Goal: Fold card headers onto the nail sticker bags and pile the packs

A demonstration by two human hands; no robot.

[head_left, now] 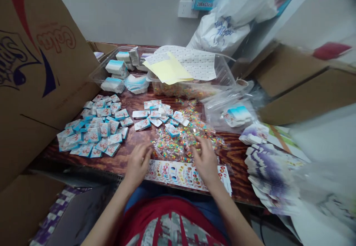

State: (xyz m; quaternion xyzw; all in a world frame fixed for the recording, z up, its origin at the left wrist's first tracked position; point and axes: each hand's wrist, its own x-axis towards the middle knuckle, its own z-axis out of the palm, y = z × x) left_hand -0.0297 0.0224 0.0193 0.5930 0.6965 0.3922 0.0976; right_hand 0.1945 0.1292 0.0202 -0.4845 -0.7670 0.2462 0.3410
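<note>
A spread of small clear sachets (175,148) filled with colourful candy beads lies in front of me. My left hand (139,162) is at its left edge, thumb and fingers slightly apart, with nothing visible in them. On the right side of the sachets, my right hand (205,160) hovers or rests with bent, parted fingers; contact is unclear. Below both hands lies a strip of sticker sheets (178,173) printed with small pictures. Just beyond the sachets sits a loose group of small white-and-blue boxes (155,114) with red handprints, a few lying on the sachets.
More small boxes (97,127) are heaped at left beside a big carton (41,72). Behind stand a clear tray (97,76) of stacked card packs and a clear tub (226,72) with papers on top. Purple-and-white folded cards (269,175) and plastic bags (217,107) lie at right.
</note>
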